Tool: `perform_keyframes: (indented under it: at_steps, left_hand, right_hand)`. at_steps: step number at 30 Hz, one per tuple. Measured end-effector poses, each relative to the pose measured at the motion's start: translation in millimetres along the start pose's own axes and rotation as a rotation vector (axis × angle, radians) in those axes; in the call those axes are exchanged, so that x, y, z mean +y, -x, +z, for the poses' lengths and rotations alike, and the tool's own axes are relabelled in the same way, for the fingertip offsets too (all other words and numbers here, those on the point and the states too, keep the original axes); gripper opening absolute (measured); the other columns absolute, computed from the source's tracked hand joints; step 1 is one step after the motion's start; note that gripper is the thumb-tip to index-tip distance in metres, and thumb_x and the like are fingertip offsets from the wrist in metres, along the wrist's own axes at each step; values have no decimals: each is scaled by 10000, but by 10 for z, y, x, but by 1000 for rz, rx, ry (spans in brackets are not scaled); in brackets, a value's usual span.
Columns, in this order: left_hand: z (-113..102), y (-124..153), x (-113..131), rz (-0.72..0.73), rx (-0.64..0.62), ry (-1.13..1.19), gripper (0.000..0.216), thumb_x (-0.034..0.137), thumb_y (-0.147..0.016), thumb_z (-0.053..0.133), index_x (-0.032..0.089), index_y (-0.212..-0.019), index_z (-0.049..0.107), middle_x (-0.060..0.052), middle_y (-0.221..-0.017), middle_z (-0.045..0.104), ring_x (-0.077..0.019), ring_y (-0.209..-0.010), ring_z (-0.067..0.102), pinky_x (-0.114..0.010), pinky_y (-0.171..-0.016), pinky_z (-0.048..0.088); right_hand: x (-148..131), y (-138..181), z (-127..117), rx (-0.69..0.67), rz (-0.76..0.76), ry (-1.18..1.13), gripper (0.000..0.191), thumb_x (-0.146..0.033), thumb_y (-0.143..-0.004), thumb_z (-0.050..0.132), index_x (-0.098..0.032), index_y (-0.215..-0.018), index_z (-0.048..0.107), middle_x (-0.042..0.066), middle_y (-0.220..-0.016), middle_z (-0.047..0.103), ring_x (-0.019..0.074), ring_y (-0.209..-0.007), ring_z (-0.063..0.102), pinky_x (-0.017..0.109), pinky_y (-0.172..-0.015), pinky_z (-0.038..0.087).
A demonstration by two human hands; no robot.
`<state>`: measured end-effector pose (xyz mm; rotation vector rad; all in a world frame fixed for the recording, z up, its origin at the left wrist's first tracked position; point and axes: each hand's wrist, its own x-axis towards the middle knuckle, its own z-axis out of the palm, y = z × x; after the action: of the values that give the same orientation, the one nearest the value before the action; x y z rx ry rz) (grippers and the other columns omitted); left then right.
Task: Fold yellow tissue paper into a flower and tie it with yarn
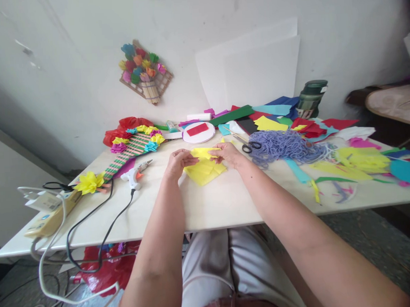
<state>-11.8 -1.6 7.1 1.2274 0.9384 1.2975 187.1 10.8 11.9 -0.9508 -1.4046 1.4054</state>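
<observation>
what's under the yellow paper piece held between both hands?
Loose pile of yellow sheets on the white table. The left hand and right hand pinch the yellow paper piece just above it. The pile's far edge and anything beneath it are covered.

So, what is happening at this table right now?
A person sits at a white table and holds a yellow paper between both hands, the left hand and the right hand pinching its ends. A stack of yellow sheets lies just under it. A glue gun lies to the left; scissors and purple yarn lie to the right.
</observation>
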Motion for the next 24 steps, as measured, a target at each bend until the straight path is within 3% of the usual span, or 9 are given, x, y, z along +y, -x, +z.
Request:
perform_keyframes:
  at_steps: [24]
  left_hand:
    - [12,-16,-25,-75,12,-81,182,245,-580,620,111,-678,545,-73,-577,637,-198,-595,644,-287,-587,502]
  right_hand:
    - [1,2,15,33,-7,43,239,-271,-595,734,-108,-668,574,6,-479,601,53,-348,491,140,-345,353]
